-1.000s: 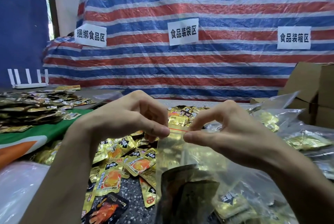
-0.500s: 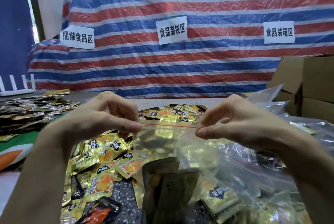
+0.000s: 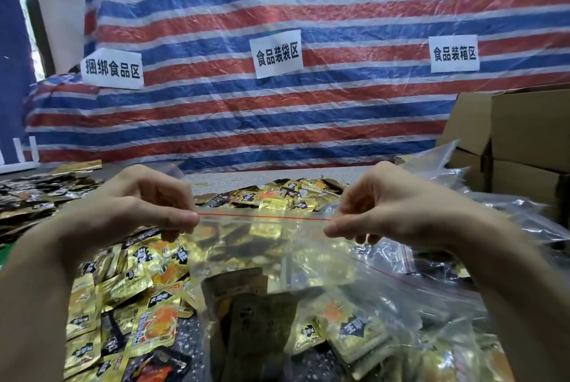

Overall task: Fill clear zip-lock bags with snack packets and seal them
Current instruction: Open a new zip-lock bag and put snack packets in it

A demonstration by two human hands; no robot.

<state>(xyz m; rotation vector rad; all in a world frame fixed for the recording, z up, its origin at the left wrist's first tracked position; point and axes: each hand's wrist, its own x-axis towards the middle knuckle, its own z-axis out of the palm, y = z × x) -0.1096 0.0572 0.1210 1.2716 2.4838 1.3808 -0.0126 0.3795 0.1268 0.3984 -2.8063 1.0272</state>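
A clear zip-lock bag (image 3: 277, 258) with a red seal line hangs in front of me, holding gold and dark snack packets. My left hand (image 3: 145, 205) pinches the left end of the seal strip between thumb and fingers. At the strip's right end, my right hand (image 3: 388, 208) pinches it the same way. The red line runs taut and straight between the two hands. Loose gold snack packets (image 3: 129, 298) lie heaped on the speckled table (image 3: 191, 335) under and left of the bag.
Filled clear bags (image 3: 505, 221) pile up at the right, before stacked cardboard boxes (image 3: 524, 141). Another heap of dark packets (image 3: 34, 199) lies at the far left. A striped tarp (image 3: 277, 122) with three paper signs hangs behind.
Both hands have slid apart along the seal strip, left hand leftward and right hand rightward. The red line between them has grown from a short stretch to nearly the bag's whole width.
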